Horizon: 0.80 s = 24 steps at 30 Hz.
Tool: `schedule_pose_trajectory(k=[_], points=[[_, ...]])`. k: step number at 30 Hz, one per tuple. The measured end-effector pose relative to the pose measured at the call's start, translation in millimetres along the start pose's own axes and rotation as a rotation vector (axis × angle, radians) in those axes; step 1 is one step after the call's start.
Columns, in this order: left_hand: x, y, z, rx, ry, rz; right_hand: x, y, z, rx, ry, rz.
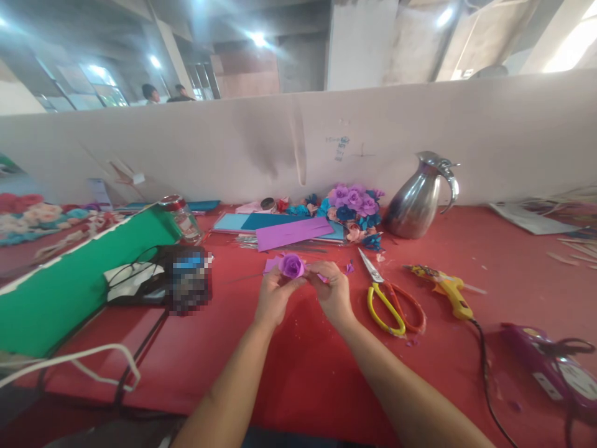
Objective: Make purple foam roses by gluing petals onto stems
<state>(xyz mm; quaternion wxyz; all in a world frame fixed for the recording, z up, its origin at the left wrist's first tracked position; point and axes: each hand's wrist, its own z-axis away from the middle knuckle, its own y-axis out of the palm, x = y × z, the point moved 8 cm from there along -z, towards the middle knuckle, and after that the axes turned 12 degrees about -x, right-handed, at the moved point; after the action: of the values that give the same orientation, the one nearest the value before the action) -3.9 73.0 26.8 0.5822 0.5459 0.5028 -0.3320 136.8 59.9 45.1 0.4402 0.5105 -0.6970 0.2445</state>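
Observation:
A purple paper rose (292,266) is held over the red table, its rolled petals facing up. My left hand (274,300) is closed around its lower part, thumb toward the right. Close beside it, my right hand (334,294) is pinched, with a small purple paper piece (323,278) showing at its fingers. The two hands' fingertips nearly meet; whether the piece is joined to the rose I cannot tell. Purple paper (272,264) lies behind the rose. To the right are open scissors (387,302) with yellow and red handles.
A yellow glue gun (448,292) with a cord lies right of the scissors. Farther back are a steel jug (417,199), finished paper flowers (354,202), paper sheets (293,233) and a glass jar (183,219). A green board (84,280) stands left; a purple box (550,364) sits right.

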Motion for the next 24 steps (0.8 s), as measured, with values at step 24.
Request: schedule_pose_trajectory(k=[24], points=[[20,-7.3,-1,-0.170,-0.255,0.149,-25,3,1,0.044,0.323,0.012]])
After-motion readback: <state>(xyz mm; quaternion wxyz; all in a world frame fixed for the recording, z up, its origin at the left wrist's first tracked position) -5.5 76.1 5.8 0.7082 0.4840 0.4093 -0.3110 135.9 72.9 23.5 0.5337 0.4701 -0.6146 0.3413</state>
